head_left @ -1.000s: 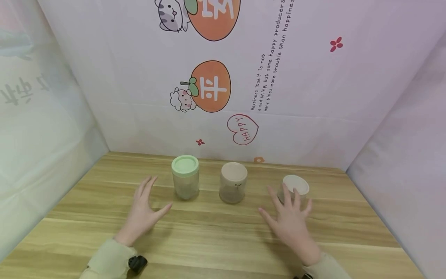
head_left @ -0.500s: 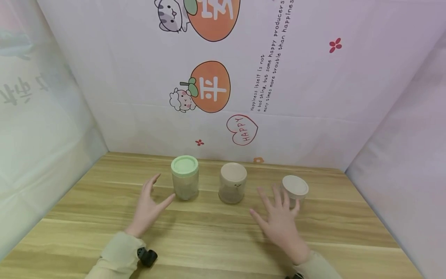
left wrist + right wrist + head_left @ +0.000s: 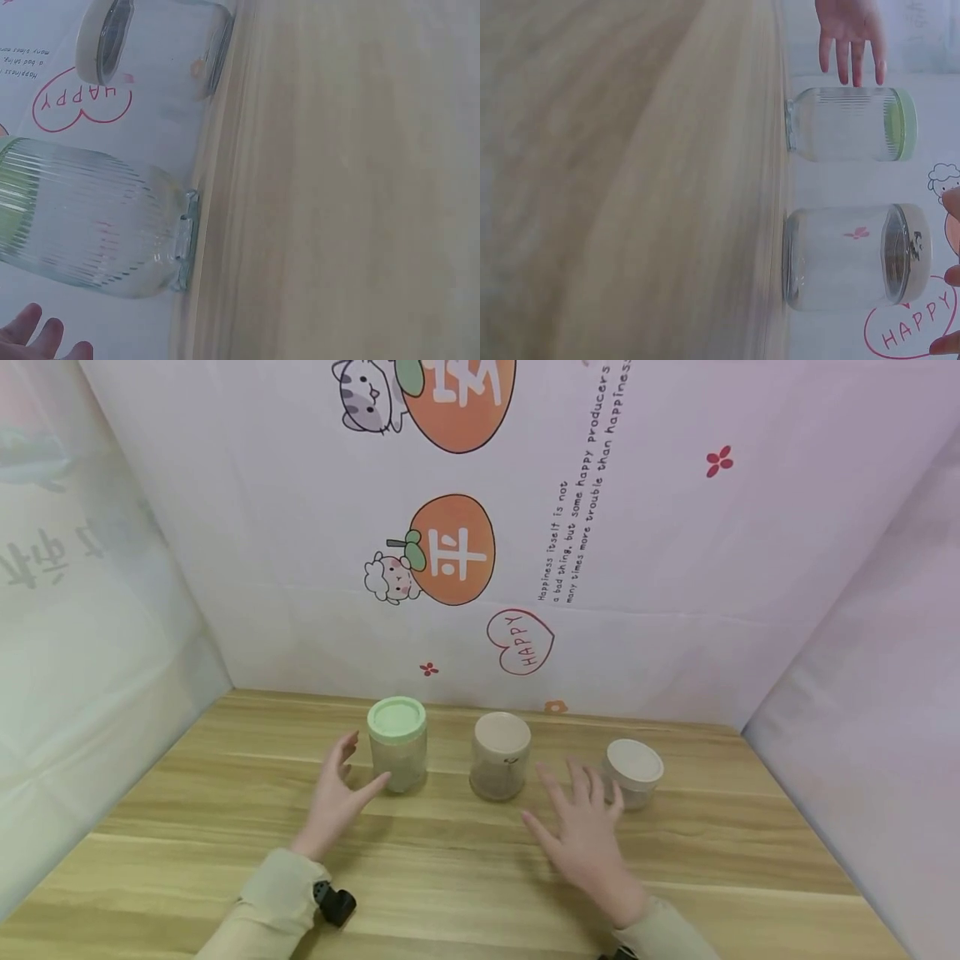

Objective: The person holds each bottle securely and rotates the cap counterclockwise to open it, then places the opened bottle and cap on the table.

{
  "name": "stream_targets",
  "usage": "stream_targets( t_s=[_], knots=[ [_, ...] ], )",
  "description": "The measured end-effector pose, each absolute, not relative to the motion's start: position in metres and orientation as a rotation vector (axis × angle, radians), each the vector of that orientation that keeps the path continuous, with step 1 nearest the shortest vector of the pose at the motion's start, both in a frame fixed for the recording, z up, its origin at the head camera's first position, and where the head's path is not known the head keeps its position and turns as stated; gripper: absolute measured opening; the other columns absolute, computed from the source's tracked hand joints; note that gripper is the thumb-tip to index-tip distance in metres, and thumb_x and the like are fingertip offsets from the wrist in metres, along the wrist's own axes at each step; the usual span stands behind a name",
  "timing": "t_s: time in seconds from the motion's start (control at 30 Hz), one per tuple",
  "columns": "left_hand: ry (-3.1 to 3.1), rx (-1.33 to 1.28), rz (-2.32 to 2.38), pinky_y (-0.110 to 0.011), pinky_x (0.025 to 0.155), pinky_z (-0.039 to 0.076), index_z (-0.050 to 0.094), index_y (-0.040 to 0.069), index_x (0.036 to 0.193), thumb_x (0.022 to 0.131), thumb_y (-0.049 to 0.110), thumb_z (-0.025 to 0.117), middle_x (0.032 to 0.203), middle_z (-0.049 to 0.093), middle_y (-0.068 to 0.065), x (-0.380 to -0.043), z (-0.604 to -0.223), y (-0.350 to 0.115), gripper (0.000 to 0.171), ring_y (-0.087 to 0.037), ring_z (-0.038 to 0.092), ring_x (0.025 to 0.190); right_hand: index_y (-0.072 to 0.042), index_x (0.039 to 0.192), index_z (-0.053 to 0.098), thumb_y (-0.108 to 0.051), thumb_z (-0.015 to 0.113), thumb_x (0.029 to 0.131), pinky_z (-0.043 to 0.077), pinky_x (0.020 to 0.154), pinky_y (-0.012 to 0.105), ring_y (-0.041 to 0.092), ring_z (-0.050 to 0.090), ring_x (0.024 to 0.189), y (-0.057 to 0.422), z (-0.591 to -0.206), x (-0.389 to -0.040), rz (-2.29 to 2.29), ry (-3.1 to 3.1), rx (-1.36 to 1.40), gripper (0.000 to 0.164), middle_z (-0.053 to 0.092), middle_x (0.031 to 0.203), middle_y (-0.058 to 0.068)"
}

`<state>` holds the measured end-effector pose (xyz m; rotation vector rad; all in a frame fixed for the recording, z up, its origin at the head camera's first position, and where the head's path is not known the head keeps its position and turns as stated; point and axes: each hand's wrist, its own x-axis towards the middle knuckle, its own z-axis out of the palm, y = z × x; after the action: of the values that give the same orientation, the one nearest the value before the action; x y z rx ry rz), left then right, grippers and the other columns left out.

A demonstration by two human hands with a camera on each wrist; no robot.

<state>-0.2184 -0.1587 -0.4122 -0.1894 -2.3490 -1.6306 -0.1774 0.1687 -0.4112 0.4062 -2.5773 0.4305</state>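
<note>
Three clear glass jars with lids stand upright in a row. The left jar (image 3: 400,764) has a green lid and ribbed glass. In the middle is a jar (image 3: 498,774) with a pale beige lid bearing a small dark mark. A shorter white-lidded jar (image 3: 636,767) stands at the right. My left hand (image 3: 335,797) is beside the green-lidded jar, thumb and fingers spread apart, holding nothing. Fingers spread, my right hand (image 3: 587,835) hovers in front of the gap between the middle and right jars. In the right wrist view the left hand (image 3: 851,34) shows fingers pointing toward the ribbed jar.
The jars stand near the back of a wooden table (image 3: 450,877). Behind it hangs a white printed cloth (image 3: 637,652) with cartoon fruit and lettering. Cloth walls (image 3: 97,677) also flank the left and right sides.
My left hand has moved right and slightly forward, closer to the green-lidded jar. My right hand has shifted left, off the front of the white-lidded jar. The jars have stayed in place.
</note>
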Motion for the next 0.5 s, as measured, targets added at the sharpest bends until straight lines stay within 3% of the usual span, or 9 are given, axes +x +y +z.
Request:
stream_targets(
  t_s=[0.5],
  knots=[
    [-2.384,-0.176,-1.702,-0.055,0.114,0.021,0.018,0.006,0.149,0.081,0.017,0.075,0.152,0.023,-0.02,-0.235,-0.417,-0.148,0.09,-0.04,0.023,0.139,-0.019,0.14,0.044,-0.046,0.058,0.086,0.009,0.101,0.068,0.046,0.028,0.128,0.153,-0.403,-0.184,0.49,-2.517,0.491,0.062,0.036,0.141,0.028]
  ],
)
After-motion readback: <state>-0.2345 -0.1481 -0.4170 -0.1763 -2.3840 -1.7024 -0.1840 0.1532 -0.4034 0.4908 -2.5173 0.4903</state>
